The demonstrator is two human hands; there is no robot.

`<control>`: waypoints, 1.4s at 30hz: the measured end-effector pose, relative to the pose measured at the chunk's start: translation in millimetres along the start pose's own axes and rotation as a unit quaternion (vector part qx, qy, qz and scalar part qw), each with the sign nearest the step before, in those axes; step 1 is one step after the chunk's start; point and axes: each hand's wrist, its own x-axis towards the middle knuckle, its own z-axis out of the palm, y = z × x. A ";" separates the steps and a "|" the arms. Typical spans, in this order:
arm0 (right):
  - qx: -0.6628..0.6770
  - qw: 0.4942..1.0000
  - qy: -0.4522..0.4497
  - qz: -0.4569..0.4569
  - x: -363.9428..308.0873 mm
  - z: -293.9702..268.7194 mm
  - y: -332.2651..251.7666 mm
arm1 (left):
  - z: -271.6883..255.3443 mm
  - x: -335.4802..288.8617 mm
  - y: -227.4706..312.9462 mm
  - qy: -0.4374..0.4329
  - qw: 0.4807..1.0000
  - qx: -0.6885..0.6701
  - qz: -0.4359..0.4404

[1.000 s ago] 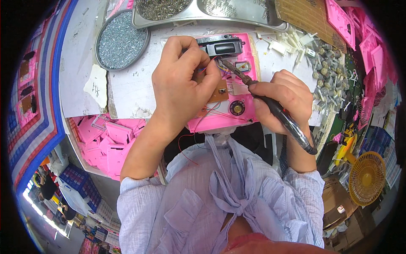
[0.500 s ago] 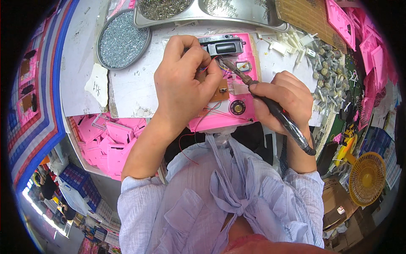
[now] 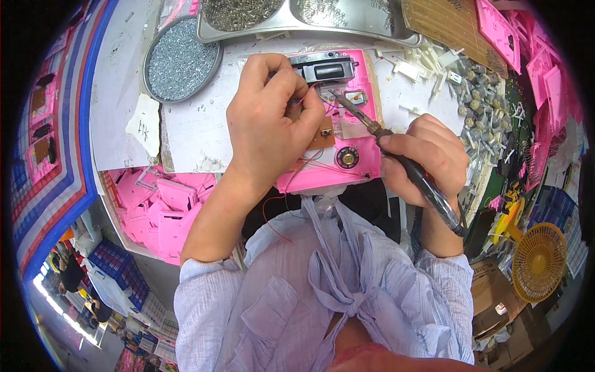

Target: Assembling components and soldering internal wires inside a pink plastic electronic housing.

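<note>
My right hand [image 3: 427, 158] grips a soldering iron [image 3: 427, 189] by its black handle. The iron's metal tip points left over a pink plastic casing [image 3: 310, 181], a little apart from the left fingertips. Across the casing's left side, my left hand [image 3: 269, 118] is closed in a pinch on thin wires [image 3: 312, 88], red and blue; its fingers partly hide them. Inside the casing sit a black plastic housing [image 3: 331, 70], a small metal motor [image 3: 356, 97], a brown circuit board [image 3: 323, 141] and a round black part [image 3: 348, 157]. A loose red wire hangs over the near edge.
At upper left stands a round tray of screws [image 3: 183, 59]. A metal tray [image 3: 291, 28] with small springs lies beyond the casing. White and grey plastic parts [image 3: 480, 102] are heaped on the right. Pink pieces [image 3: 164, 208] fill a box at left; a yellow fan [image 3: 539, 260] stands lower right.
My right hand has drawn the soldering iron slightly right, and its tip has come away from the wires by the left fingers. The left hand has hardly moved.
</note>
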 end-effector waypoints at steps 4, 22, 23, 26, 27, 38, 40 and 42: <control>-0.004 1.000 0.003 0.004 -2.4 -10.4 0.1 | -2.3 0.5 4.0 -0.008 1.000 0.005 -0.011; -0.009 0.994 0.095 0.059 -34.1 -51.4 -6.5 | -9.8 -5.5 46.0 -0.214 0.969 0.061 0.104; -0.011 0.995 0.090 0.050 -31.2 -50.4 -7.3 | -4.2 -0.8 44.9 -0.209 0.966 0.082 0.131; -0.018 0.995 0.084 0.044 -31.9 -53.3 -8.7 | 0.7 6.5 44.1 -0.284 0.946 0.112 0.106; -0.020 0.995 0.086 0.046 -34.1 -54.3 -8.6 | 2.5 7.7 44.3 -0.294 0.943 0.118 0.102; 0.027 0.980 0.090 0.178 -38.2 -19.5 -3.5 | -7.8 2.8 32.8 -0.227 0.973 -0.043 0.013; 0.036 0.974 0.048 0.218 -31.3 -5.4 -4.7 | -9.1 -1.6 32.3 -0.209 0.976 -0.066 -0.007; 0.042 0.973 0.073 0.215 -26.0 5.5 -7.2 | -8.5 -3.9 31.2 -0.198 0.979 -0.052 -0.005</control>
